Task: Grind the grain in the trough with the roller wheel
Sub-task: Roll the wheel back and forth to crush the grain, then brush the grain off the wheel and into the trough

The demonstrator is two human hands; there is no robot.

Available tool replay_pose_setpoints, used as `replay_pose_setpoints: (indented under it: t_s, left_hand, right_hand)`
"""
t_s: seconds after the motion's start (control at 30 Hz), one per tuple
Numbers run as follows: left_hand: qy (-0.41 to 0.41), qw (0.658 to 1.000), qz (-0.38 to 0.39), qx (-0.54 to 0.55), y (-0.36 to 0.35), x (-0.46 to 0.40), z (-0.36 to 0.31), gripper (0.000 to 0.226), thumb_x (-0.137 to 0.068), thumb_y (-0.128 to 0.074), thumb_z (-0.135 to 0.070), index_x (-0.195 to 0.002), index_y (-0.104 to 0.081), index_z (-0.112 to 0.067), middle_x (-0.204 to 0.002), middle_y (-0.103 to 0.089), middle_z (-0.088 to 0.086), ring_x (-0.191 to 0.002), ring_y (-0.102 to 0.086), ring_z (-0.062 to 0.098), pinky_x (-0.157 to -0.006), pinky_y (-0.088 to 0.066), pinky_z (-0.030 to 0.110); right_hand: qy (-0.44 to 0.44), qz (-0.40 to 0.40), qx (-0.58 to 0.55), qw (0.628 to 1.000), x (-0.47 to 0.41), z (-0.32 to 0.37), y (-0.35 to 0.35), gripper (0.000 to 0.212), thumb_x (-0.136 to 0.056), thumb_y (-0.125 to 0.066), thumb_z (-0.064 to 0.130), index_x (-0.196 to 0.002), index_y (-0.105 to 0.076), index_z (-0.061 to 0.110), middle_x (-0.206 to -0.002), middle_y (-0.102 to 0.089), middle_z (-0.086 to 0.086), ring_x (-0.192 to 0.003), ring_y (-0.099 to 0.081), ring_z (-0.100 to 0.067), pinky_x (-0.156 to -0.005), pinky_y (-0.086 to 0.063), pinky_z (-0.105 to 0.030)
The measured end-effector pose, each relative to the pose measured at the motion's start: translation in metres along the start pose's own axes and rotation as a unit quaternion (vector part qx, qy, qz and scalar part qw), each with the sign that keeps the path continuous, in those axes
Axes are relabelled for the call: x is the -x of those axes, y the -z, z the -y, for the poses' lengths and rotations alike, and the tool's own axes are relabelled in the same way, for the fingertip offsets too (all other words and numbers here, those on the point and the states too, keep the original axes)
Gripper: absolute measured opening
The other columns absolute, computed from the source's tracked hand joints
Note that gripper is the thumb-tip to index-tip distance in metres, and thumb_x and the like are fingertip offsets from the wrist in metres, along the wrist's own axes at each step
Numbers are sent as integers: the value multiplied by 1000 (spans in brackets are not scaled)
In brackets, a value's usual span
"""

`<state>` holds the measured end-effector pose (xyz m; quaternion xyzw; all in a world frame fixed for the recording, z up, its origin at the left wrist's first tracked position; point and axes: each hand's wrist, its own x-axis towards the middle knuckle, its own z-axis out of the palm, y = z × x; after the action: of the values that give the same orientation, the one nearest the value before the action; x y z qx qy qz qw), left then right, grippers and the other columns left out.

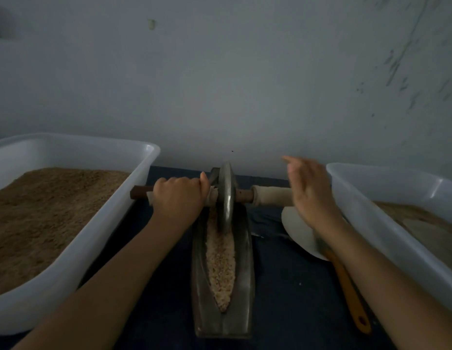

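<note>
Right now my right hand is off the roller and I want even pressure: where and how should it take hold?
Probably on the cloth-wrapped right handle, mirroring the left hand, which grips the left one. The axle lies level across the trough, sticking out beside the wheel, so bring the right hand down from above and curl its fingers over the wrap, close to the wheel.

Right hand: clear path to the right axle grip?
Probably yes. The right hand is open just above the cloth-wrapped right grip, with nothing between them. The left hand holds the other end.
</note>
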<state>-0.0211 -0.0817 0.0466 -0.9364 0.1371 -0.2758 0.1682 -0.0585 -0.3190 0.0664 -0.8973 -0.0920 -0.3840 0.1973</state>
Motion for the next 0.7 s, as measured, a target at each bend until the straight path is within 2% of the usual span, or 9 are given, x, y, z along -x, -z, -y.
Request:
replay_pose_setpoints:
  t_s: [0.07,0.13,0.2,0.27,0.37,0.47,0.57,0.63,0.7]
  left_hand:
    - [-4,1000,-9,-8,-7,0,2,57,-94,-47,-24,-141,-18,-11,-92,-58,0,-70,-54,16,-58,-32,30]
    - [-12,1000,-16,-13,-12,-1,4,55,-95,-45,-24,-141,-17,-11,-97,-60,0,-76,-59,16,-58,-33,29]
    - [-17,1000,-15,-17,-14,0,4,58,-95,-46,-26,-141,-15,-10,-98,-60,0,-77,-59,15,-58,-33,28]
    - [-17,1000,-15,-15,-15,0,4,59,-94,-46,-27,-142,-15,-11,-99,-59,-1,-79,-59,15,-58,-33,28]
    - [-14,1000,-21,-4,-15,0,4,52,-95,-43,-27,-140,-21,-13,-99,-59,-1,-79,-59,15,-59,-33,28]
    - [-22,999,-21,-11,-14,1,3,61,-94,-48,-30,-141,-15,-11,-100,-59,0,-80,-59,14,-59,-35,27]
    - [-26,999,-26,-12,-16,2,4,61,-94,-47,-29,-142,-14,-11,-102,-60,0,-81,-60,14,-59,-35,27]
    - [-25,999,-27,-10,-16,2,4,61,-94,-47,-30,-142,-14,-11,-102,-59,0,-82,-60,14,-59,-35,27]
    - [-25,999,-28,-16,-16,3,3,62,-94,-48,-30,-142,-14,-11,-102,-59,1,-82,-60,15,-59,-35,27]
  right_hand:
    - [-59,-9,-13,998,15,-5,29,33,-100,-31,33,-117,-55,17,-106,-55,-1,-99,-53,-17,-77,-36,-19]
    - [-131,117,48,983,42,-14,56,27,-96,-40,37,-117,-50,26,-103,-49,6,-84,-52,-5,-64,-37,-16]
    - [-162,245,174,940,77,-23,73,36,-93,-43,45,-126,-39,31,-105,-44,9,-80,-46,0,-64,-37,-14]
    - [-166,310,226,908,105,-22,81,46,-92,-42,51,-131,-27,34,-93,-44,15,-72,-45,3,-58,-36,-10]
    - [-186,322,169,913,128,-21,83,53,-89,-43,58,-127,-9,44,-72,-52,12,-59,-55,0,-57,-46,-14]
    - [-223,337,115,908,131,-20,83,56,-91,-45,49,-114,5,61,-67,-60,4,-56,-60,-6,-58,-52,-21]
    - [-228,304,50,924,127,-17,91,46,-93,-50,32,-109,-17,58,-65,-62,-6,-54,-61,-12,-54,-52,-24]
    - [-209,242,1,948,126,-18,97,32,-93,-51,18,-106,-43,46,-61,-61,-6,-47,-57,-13,-48,-48,-21]
    - [-202,187,-42,960,124,-16,107,28,-95,-45,11,-96,-59,35,-56,-60,-4,-43,-54,-11,-52,-48,-26]
